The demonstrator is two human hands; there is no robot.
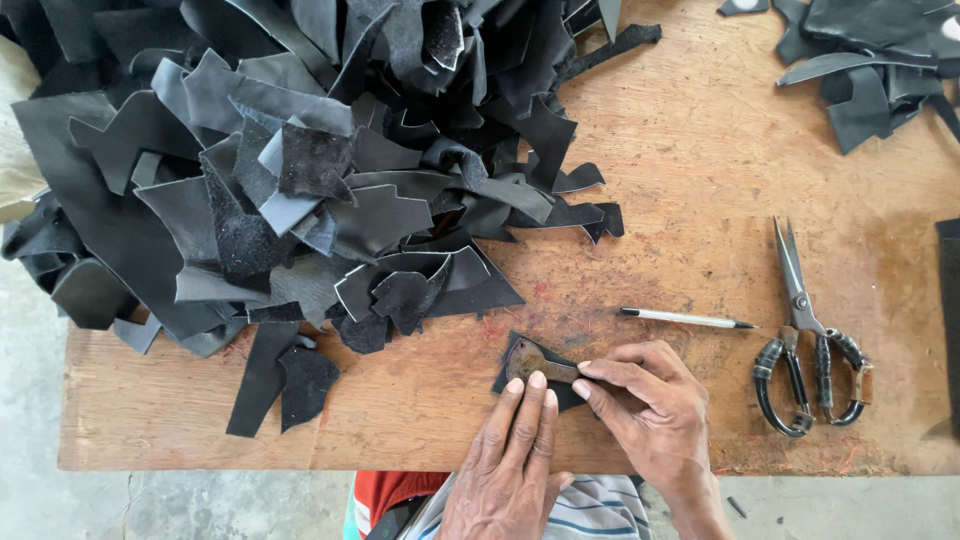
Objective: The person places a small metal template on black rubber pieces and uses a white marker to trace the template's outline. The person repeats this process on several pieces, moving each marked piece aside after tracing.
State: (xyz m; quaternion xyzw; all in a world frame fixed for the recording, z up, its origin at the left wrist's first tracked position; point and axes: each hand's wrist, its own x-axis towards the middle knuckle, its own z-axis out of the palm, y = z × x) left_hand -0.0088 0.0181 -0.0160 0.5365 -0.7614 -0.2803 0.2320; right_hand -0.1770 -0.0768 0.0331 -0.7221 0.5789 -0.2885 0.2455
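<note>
At the near edge of the wooden table [700, 160] I see my left hand [510, 465] lying flat, fingers pressing a brown template [535, 362] down onto a small black leather piece [512, 352]. My right hand [650, 405] sits just beside it, fingertips pinched narrow at the template's right end; I cannot tell whether they hold anything. Just beyond the right hand lies a white pen [685, 319], and to its right a pair of scissors [810, 340] with wrapped handles, blades pointing away. A big heap of black leather scraps [300, 170] crowds the table's left half, reaching close to the template. A smaller pile of scraps [870, 60] lies at the far right corner.
</note>
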